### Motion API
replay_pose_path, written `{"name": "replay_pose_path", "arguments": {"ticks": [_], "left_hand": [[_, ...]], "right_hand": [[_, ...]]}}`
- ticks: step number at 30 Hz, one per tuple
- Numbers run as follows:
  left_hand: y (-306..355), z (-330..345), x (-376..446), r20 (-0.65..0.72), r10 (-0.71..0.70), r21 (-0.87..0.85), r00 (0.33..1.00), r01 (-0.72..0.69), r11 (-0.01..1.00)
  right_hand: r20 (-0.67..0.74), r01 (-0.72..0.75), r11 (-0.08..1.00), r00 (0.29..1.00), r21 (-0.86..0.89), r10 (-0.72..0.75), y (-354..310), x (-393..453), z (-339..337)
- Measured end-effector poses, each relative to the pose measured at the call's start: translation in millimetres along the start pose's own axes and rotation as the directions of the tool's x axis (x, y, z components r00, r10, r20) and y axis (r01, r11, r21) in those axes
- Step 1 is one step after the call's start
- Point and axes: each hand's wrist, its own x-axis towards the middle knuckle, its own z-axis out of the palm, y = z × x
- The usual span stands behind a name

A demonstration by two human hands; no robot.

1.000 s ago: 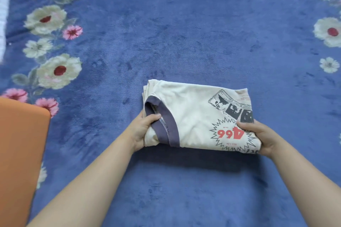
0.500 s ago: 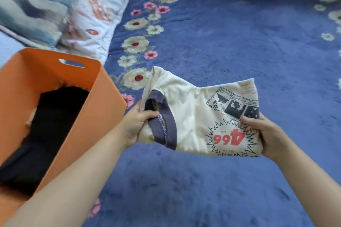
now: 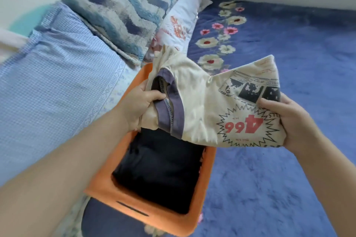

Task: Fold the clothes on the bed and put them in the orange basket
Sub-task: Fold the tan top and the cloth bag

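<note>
Both forearms reach forward from the lower corners of the view, and each hand grips one end of the folded cream T-shirt [image 3: 208, 105]. The left hand [image 3: 138, 105] holds the collar end, its thumb laid across the purple neckband and its fingers curled under the cloth. The right hand [image 3: 289, 123] pinches the other end beside the red "466" print (seen upside down), fingers on top and the edge tucked into the palm. The shirt hangs between the two grips, sagging in the middle, its left part over the open orange basket [image 3: 206, 182]. A folded dark garment [image 3: 163, 175] lies inside the basket, which stands on the blue floral blanket [image 3: 289, 44].
</note>
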Motion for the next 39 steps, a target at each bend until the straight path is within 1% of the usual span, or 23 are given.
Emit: {"name": "replay_pose_path", "arguments": {"ticks": [3,5,8,11,14,15,16,17,18,19,20,21,22,23,24,26,28,29,31,32,34,35,39], "left_hand": [[-12,-42,18,-0.054,-0.009,0.142,0.999,0.017,0.990],[-28,-52,32,-0.088,0.010,0.290,0.996,0.016,0.957],[-54,-62,60,-0.118,0.067,0.509,0.991,0.003,0.861],[-69,-62,87,-0.161,0.089,0.595,0.983,0.025,0.804],[-77,-59,98,-0.187,0.094,0.680,0.978,0.060,0.730],[-80,-57,98,-0.183,0.046,0.738,0.982,0.106,0.667],[-85,-54,95,-0.193,-0.002,0.816,0.981,0.162,0.554],[-89,-51,89,-0.193,-0.021,0.907,0.981,0.186,0.377],[-97,-48,83,-0.147,0.063,0.970,0.987,0.132,0.203],[-104,-46,80,-0.053,0.216,0.996,0.975,0.035,0.086],[-110,-43,78,0.059,0.364,0.997,0.930,-0.070,0.017],[-114,-41,79,0.171,0.454,0.985,0.874,-0.156,-0.071],[-115,-38,83,0.259,0.486,0.966,0.834,-0.225,-0.129],[-116,-35,87,0.317,0.457,0.948,0.831,-0.283,-0.144],[-116,-33,93,0.357,0.408,0.934,0.841,-0.330,-0.137],[-119,-31,106,0.361,0.257,0.932,0.896,-0.344,-0.112],[-119,-32,116,0.279,0.204,0.960,0.938,-0.271,-0.067],[-121,-34,118,0.213,0.171,0.977,0.962,-0.211,-0.034],[-136,-40,126,0.123,0.117,0.992,0.985,-0.123,-0.011],[-142,-42,125,0.099,0.115,0.994,0.988,-0.104,0.037],[-152,-44,124,0.088,0.179,0.989,0.980,-0.107,0.098],[-157,-45,125,0.093,0.179,0.986,0.979,-0.115,0.117],[-160,-49,129,0.118,0.138,0.976,0.983,-0.141,0.168]], "right_hand": [[-0.150,-0.072,0.979,0.988,-0.189,0.043,18,23,52],[-0.269,-0.167,0.917,0.961,-0.363,0.068,34,38,72],[-0.382,-0.218,0.788,0.924,-0.576,-0.024,49,61,94],[-0.411,-0.248,0.694,0.909,-0.676,-0.075,56,82,103],[-0.467,-0.328,0.678,0.884,-0.658,-0.025,67,92,107],[-0.491,-0.373,0.651,0.871,-0.661,0.001,72,93,109],[-0.508,-0.414,0.596,0.861,-0.688,0.012,79,93,110],[-0.505,-0.440,0.506,0.863,-0.742,0.011,88,93,111],[-0.485,-0.443,0.407,0.874,-0.799,-0.001,97,88,112],[-0.444,-0.412,0.308,0.895,-0.857,-0.037,105,82,114],[-0.387,-0.362,0.209,0.918,-0.908,-0.092,111,78,117],[-0.328,-0.313,0.121,0.934,-0.942,-0.143,116,78,120],[-0.289,-0.282,0.066,0.941,-0.957,-0.176,119,82,121],[-0.271,-0.270,0.030,0.946,-0.962,-0.179,122,86,123],[-0.261,-0.259,0.034,0.950,-0.965,-0.170,124,93,125],[-0.259,-0.254,0.051,0.954,-0.966,-0.152,134,106,130],[-0.282,-0.276,0.064,0.921,-0.959,-0.270,145,117,124],[-0.295,-0.278,0.098,0.904,-0.955,-0.309,150,121,121],[-0.317,-0.294,0.120,0.904,-0.948,-0.289,162,134,107],[-0.320,-0.290,0.144,0.905,-0.946,-0.281,171,137,102],[-0.320,-0.259,0.232,0.902,-0.938,-0.289,180,139,102],[-0.339,-0.249,0.308,0.896,-0.918,-0.288,184,140,101],[-0.379,-0.229,0.478,0.892,-0.848,-0.245,192,138,89]]}}
